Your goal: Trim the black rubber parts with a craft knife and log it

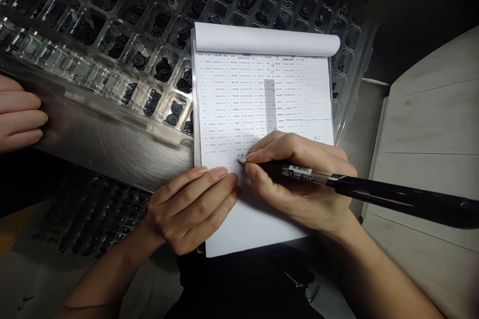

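Note:
A printed form with table rows and handwritten marks lies on a thin board, its upper sheets rolled back over the top. In my right hand is a black pen, pinched near its tip, which touches the paper beside fresh handwriting low on the table. My left hand is closed over the lower left edge of the form, fingers together on the paper. Its thumb is hidden, apparently beneath the sheets. The form's upper part rests over a clear plastic tray.
Small black ring-like parts sit in the tray's compartments. Another person's hand is at the left, by the metal edge. Below is another tray of dark parts. A pale panelled surface stands at the right.

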A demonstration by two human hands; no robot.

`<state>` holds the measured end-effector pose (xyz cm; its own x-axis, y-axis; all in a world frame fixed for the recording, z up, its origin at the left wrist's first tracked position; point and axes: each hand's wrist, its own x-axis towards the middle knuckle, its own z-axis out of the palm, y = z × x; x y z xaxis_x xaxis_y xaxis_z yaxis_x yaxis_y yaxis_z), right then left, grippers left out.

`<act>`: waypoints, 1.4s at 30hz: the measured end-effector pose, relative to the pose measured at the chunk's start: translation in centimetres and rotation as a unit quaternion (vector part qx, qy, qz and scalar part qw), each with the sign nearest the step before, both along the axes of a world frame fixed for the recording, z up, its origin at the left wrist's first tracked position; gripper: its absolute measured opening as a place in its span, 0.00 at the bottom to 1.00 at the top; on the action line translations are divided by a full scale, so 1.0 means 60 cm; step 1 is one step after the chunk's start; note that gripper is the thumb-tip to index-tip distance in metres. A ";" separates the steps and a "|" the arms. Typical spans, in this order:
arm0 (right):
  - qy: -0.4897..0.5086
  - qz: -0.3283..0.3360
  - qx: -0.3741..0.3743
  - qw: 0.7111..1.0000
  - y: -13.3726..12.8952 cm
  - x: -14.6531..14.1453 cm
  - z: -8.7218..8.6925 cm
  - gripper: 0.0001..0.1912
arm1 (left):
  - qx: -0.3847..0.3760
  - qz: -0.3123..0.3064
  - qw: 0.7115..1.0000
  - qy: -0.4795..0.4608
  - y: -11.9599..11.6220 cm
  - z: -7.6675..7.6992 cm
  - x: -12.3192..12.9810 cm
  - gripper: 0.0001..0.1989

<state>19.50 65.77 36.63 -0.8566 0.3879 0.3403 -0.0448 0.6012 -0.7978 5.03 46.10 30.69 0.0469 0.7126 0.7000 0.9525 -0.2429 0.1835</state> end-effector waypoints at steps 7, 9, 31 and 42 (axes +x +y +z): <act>-0.003 0.013 -0.010 1.000 0.001 0.002 0.000 0.07 | -0.002 0.008 1.000 0.001 0.000 0.004 0.001 0.10; -0.004 0.009 -0.008 1.000 0.000 0.002 0.000 0.07 | 0.000 0.003 1.000 -0.002 0.001 0.004 0.002 0.10; 0.000 0.008 0.003 1.000 0.002 0.001 0.003 0.06 | -0.005 0.004 1.000 -0.009 -0.003 0.001 0.004 0.11; -0.002 0.007 0.007 1.000 0.001 0.001 0.004 0.07 | 0.009 0.007 1.000 -0.006 0.001 -0.003 0.005 0.11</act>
